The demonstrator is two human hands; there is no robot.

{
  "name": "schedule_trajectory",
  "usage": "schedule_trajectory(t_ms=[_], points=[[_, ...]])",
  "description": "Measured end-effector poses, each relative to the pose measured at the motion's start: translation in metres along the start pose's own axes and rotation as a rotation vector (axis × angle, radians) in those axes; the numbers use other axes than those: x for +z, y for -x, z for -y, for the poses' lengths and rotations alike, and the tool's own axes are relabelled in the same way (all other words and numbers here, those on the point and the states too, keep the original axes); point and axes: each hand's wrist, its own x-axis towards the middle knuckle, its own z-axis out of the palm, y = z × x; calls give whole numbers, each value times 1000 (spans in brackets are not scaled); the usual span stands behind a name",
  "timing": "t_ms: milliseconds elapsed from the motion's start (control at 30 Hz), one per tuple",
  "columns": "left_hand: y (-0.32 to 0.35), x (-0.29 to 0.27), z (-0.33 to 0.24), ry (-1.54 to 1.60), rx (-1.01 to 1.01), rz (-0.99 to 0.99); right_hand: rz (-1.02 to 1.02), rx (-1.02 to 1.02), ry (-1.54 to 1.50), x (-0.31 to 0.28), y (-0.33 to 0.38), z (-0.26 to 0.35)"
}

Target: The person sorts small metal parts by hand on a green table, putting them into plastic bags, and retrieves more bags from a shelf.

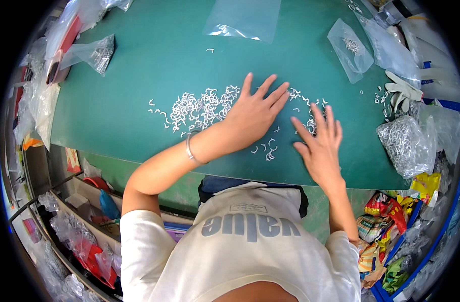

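Note:
My left hand (254, 111) lies flat, fingers spread, on a scatter of small white hook-shaped parts (200, 108) on the green table (154, 55). A thin metal bangle (189, 148) circles that wrist. My right hand (320, 143) is also flat with its fingers apart, resting on the table just right of the left hand, its fingertips at more of the white parts (310, 125). A few loose parts (268, 149) lie between the two hands. Neither hand holds anything.
A full clear bag of the parts (405, 146) sits at the right edge, with a white glove (402, 90) behind it. Other clear bags lie at the far right (350, 50), far middle (242, 20) and far left (96, 53). Shelves of bagged goods (74, 236) stand below left.

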Motion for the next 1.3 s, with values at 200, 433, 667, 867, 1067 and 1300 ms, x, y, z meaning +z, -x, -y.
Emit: schedule_trajectory(t_ms=[200, 433, 667, 867, 1067, 1300], points=[[19, -13, -13, 164, 15, 23, -192, 182, 99, -4, 15, -35], [19, -14, -18, 162, 23, 36, -153, 130, 5, -4, 23, -28], [21, -13, -39, 249, 27, 74, -146, 138, -96, -10, 46, -24], [28, -15, -54, 254, -54, 83, -174, 108, -138, -12, 55, -18], [36, -19, -54, 284, -156, 19, -44, 79, -158, 4, 59, 5], [49, -7, -63, 560, -174, -77, -37, 124, -166, 1, 58, 18]])
